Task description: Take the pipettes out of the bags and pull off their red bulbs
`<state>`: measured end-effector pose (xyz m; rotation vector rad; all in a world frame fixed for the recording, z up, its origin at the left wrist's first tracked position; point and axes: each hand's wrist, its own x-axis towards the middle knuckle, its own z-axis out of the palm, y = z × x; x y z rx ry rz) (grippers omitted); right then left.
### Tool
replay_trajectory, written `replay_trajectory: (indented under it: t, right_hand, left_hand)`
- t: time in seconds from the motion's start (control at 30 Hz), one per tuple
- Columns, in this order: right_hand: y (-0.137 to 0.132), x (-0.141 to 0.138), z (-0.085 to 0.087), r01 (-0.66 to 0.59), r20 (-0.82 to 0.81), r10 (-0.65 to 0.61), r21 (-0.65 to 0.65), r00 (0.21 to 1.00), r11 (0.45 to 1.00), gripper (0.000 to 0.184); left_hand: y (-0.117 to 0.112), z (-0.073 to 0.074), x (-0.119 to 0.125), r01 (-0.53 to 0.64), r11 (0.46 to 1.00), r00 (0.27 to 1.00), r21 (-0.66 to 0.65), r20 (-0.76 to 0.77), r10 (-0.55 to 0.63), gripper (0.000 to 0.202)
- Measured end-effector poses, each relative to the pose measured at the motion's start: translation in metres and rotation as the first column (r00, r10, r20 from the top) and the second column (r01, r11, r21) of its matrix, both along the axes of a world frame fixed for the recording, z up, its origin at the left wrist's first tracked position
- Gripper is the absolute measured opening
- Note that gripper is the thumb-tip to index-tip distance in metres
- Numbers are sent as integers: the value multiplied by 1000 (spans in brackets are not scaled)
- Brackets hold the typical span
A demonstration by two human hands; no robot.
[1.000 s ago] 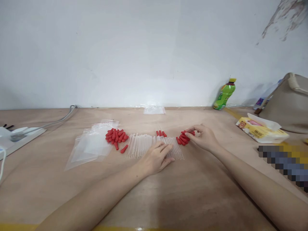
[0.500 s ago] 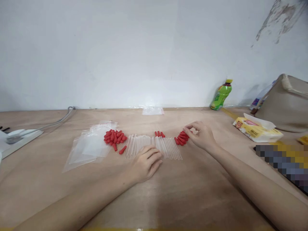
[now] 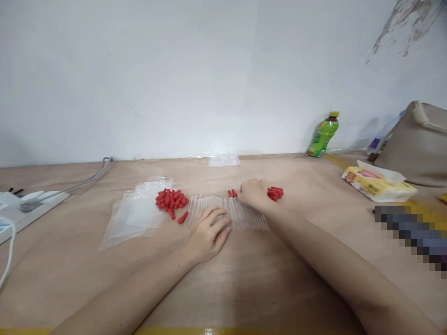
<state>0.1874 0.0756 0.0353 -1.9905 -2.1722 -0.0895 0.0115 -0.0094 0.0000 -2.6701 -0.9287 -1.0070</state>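
A row of clear glass dropper tubes [image 3: 249, 215] lies side by side on the table. My left hand [image 3: 209, 232] rests palm down over the near ends of the tubes, its fingers somewhat apart. At the far ends of the tubes, my right hand [image 3: 254, 191] is bent with its fingers closed; its fingertips and whatever they hold are hidden. Beside it a few red rubber bulbs [image 3: 232, 193] show at the tube tops. A bigger pile of red bulbs [image 3: 170, 200] lies left of the tubes, with one loose bulb [image 3: 183, 217] near it. Another group of bulbs [image 3: 275, 193] lies to the right.
Clear plastic bags [image 3: 139, 211] lie at the left, and another bag [image 3: 224, 161] is by the wall. A power strip [image 3: 42, 204] with a cable is far left. On the right stand a green bottle [image 3: 324, 135], a tissue pack [image 3: 380, 184] and a beige bag [image 3: 415, 149].
My right hand has moved left from the right-hand bulbs to the far ends of the tubes. My left hand stays over the tubes. The view has shifted slightly.
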Motion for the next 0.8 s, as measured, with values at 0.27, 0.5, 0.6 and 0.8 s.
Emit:
replay_trajectory:
  t: [0.27, 0.5, 0.6, 0.8]
  right_hand:
    - [-13, 11, 11, 2, -48, 3, 110, 999, 994, 27]
    - [-67, 59, -14, -381, 24, 470, 622, 882, 684, 23]
    - [-85, 67, -32, -426, 72, 534, 696, 843, 578, 18]
    - [-90, 59, -42, -437, 24, 598, 706, 801, 557, 16]
  left_hand:
    - [1, 1, 0, -26, 999, 1000, 44, 18, 25, 28]
    - [2, 6, 1, -68, 975, 994, 210, -65, 84, 47]
    - [4, 6, 6, -20, 973, 991, 230, -126, 50, 42]
    - [10, 1, 15, 49, 953, 995, 299, -103, -19, 20]
